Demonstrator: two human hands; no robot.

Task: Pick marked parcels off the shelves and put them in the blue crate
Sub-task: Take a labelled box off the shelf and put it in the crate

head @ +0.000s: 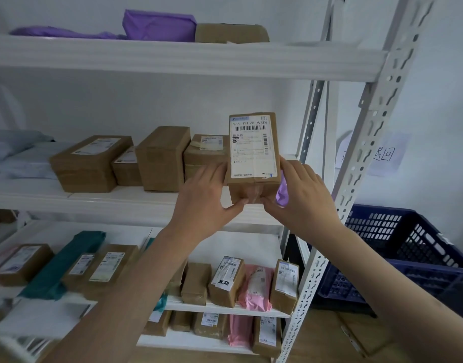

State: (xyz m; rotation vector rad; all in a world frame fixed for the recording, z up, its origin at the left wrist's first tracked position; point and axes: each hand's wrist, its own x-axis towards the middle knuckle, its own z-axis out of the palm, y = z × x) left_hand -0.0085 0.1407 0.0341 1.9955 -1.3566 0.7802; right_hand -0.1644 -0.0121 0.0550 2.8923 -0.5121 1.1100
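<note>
A white metal shelving unit (188, 61) with slotted uprights stands against a pale wall. Its top shelf carries purple mailers (157, 24) and a brown carton. The middle shelf (94, 197) holds a row of brown cardboard boxes (91, 163) with pale bags at the far left. The lower shelves carry small labelled boxes, a teal bag (65, 263) and pink mailers (256, 286). To the right of the unit, beyond the near upright, sits the blue crate (408, 255), its walls perforated; a paper sign (382, 153) is taped to the wall above it.

The parcel (254, 155) is a small brown cardboard box, held up in front of the right end of the middle shelf. Its long side stands nearly upright, and a white shipping label with barcodes covers the face turned toward the camera. Clear tape runs across its lower end.

Both bare forearms reach up and forward. The left hand (206, 195) grips the box's lower left side, fingers curled behind it and thumb on the taped end. The right hand (301, 195) grips the lower right side the same way, and a purple bit of wrapping (282, 192) shows against its palm.
</note>
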